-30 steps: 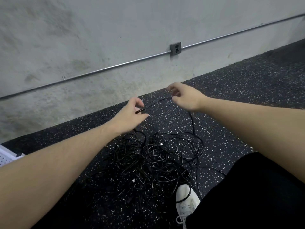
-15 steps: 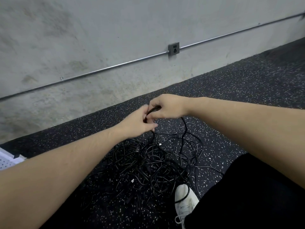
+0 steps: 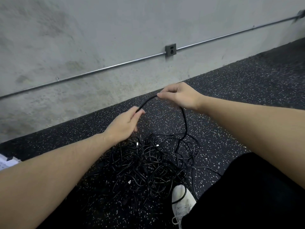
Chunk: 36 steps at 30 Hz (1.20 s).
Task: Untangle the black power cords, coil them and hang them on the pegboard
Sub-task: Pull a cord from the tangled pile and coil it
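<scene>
Hands, our left hand (image 3: 123, 125) and right hand (image 3: 179, 95), pinch one limp black cord (image 3: 146, 101) above the tangle (image 3: 145, 166); we judge it light and floppy.

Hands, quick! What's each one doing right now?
Left hand: pinches one end of a black power cord.
Right hand: pinches the same cord further along; the rest trails down to the tangled pile.

A grey concrete wall (image 3: 82, 38) runs along the back, a metal conduit pipe (image 3: 102, 70) slanting across it through a dark outlet box (image 3: 170, 50). Below lies black speckled rubber floor (image 3: 247, 76). A white sneaker (image 3: 181, 204) shows beside a black trouser leg (image 3: 255, 195).
</scene>
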Motion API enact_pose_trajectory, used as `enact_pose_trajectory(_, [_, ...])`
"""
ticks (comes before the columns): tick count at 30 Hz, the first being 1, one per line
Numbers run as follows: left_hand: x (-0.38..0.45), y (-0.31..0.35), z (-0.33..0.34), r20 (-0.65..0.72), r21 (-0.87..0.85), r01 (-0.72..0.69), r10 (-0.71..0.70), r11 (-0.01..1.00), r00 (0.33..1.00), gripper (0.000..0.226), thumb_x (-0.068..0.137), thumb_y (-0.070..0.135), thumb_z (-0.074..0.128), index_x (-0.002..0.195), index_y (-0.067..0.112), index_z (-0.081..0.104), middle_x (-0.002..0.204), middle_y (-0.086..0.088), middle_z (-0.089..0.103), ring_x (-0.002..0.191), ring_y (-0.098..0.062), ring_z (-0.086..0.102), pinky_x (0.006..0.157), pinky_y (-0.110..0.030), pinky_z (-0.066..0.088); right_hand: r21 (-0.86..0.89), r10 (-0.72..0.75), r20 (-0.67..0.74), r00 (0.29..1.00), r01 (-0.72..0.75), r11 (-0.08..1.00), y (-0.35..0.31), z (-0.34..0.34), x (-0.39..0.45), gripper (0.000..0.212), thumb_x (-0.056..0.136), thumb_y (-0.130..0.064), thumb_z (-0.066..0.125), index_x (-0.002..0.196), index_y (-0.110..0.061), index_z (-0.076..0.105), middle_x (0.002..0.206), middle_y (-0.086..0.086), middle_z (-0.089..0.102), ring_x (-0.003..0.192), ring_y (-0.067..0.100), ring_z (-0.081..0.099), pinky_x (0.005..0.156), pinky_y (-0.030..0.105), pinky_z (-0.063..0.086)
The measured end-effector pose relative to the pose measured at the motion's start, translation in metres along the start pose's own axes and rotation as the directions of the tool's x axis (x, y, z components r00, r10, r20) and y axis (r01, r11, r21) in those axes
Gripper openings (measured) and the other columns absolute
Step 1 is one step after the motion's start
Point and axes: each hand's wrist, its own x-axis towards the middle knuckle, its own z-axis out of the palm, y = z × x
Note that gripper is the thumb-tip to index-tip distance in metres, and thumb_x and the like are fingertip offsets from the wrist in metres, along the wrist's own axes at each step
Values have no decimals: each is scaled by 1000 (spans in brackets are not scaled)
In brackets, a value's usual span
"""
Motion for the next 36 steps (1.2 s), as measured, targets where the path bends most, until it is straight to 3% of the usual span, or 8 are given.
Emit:
enact_pose_trajectory(4, [6,15,-1,-98,-97,-72,63,993,993,12,109,24,44,119,28,38,68,3,42,49,-11,38,48,-32,35,-87,65,-37,997,-68,994,15,-6,1,22,103,-36,55,109,-20,69,67,9,59,53,21,59,53,26,48])
enact_pose_trajectory(9, [13,24,9,62,-84,13,-8,996,998,57,99,9,55,140,33,24,75,4,40,57,-6,37,51,-20,34,-361,57,83,995,-23,932,11,4,5,33,101,-14,53,132,-26,57,115,1,65,90,22,68,76,32,56])
enact_pose_trajectory(15, [20,22,9,123,-125,23,-7,992,992,84,94,4,64,154,33,13,87,-9,58,66,-7,54,62,-27,44,-509,-40,275,961,181,842,-20,34,7,21,97,-20,61,116,-14,63,85,-9,60,65,0,48,52,6,36])
enact_pose_trajectory(19, [16,6,6,121,-83,8,2,996,993,63,96,25,69,147,34,32,82,-8,62,67,-19,56,66,-45,47,-441,-88,284,955,211,872,-21,32,8,12,93,-26,71,89,-16,66,67,-10,58,48,-3,44,48,11,33])
enact_pose_trajectory(23, [3,-12,4,267,81,41,-61,996,962,13,96,46,66,101,34,67,90,1,74,82,-21,68,88,-44,55,-211,-77,242,967,130,969,-18,23,5,19,89,-32,77,86,-14,69,62,-6,52,45,2,37,46,15,28])
enact_pose_trajectory(29, [-1,-25,-3,262,39,128,-134,991,956,29,108,39,44,100,24,68,102,5,75,104,-19,67,106,-43,45,57,-2,138,990,-6,998,-10,11,4,23,89,-37,75,82,-18,65,58,-5,42,49,11,28,49,25,21])
enact_pose_trajectory(33, [2,-22,-6,162,28,121,-124,992,979,43,110,43,33,90,18,61,66,1,60,66,-18,61,80,-37,53,-26,126,-31,991,-127,992,0,3,5,25,96,-41,67,93,-16,66,61,-8,49,45,5,37,44,18,30])
enact_pose_trajectory(36, [6,-11,-7,65,-18,124,-123,992,990,37,108,43,39,89,18,58,56,10,41,49,-12,37,52,-27,38,-266,162,-72,984,-175,948,12,4,7,21,103,-34,56,111,-15,63,91,1,66,59,8,48,49,18,38])
